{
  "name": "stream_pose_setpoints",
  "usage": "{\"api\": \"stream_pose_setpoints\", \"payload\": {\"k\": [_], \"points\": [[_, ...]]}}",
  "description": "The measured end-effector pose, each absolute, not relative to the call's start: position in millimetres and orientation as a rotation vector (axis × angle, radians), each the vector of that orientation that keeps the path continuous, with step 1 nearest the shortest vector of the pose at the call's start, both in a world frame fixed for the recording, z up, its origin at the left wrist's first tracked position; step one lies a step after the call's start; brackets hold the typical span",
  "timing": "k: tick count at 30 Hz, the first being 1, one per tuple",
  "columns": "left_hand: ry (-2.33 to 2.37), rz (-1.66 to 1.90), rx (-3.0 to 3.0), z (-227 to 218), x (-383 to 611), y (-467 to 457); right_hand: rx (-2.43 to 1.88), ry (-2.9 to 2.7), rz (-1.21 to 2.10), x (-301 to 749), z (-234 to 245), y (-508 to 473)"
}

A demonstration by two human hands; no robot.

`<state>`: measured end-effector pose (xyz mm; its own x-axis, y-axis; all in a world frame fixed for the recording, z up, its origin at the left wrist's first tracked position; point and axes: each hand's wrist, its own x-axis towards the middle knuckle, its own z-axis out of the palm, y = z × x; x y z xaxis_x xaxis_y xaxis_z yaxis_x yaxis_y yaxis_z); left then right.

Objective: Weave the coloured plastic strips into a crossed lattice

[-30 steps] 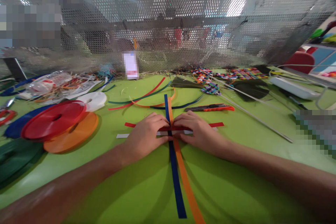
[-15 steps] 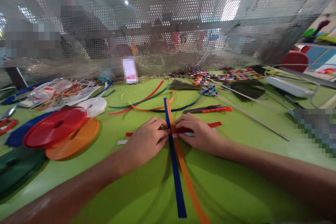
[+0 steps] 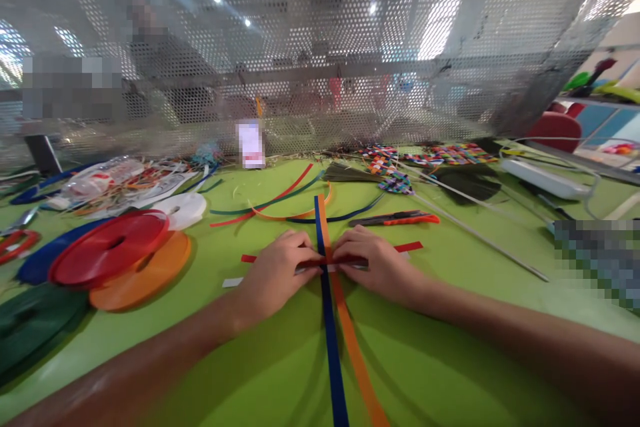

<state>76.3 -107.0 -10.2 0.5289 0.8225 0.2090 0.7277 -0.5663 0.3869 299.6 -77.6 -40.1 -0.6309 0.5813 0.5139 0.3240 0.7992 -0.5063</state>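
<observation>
A blue strip (image 3: 331, 347) and an orange strip (image 3: 355, 353) run side by side away from me, spreading apart at the near end. Across them lie a red strip (image 3: 409, 247) and a white strip (image 3: 233, 283), woven at the crossing. Left of the crossing, my left hand (image 3: 277, 273) is closed, its thumb and fingertips pinching the red and white strips. From the other side my right hand (image 3: 380, 267) pinches the same two strips, its fingertips close to the left ones. The fingers hide parts of the crosswise strips.
Red (image 3: 110, 250), orange (image 3: 167, 273), green (image 3: 40, 320) and white (image 3: 185, 210) strip rolls lie left. A utility knife (image 3: 395, 219) lies beyond my right hand. Behind are loose strips, woven pieces (image 3: 395, 181), a bottle (image 3: 105, 177) and a perforated metal screen (image 3: 320, 53).
My view has tilted up slightly, so the scene sits lower. My right fingertips have shifted along the red and white strips, and both hands still pinch at the crossing.
</observation>
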Motion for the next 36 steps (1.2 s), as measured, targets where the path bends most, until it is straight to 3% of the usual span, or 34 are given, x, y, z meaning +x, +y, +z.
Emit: {"api": "stream_pose_setpoints", "payload": {"k": [25,36], "points": [[1.335,0.248,2.749,-2,80,-114,-0.701,-2.27,0.483,298,-41,-81],[1.313,0.441,2.597,-6,77,-111,-0.701,-2.259,0.471,298,-42,-80]]}}
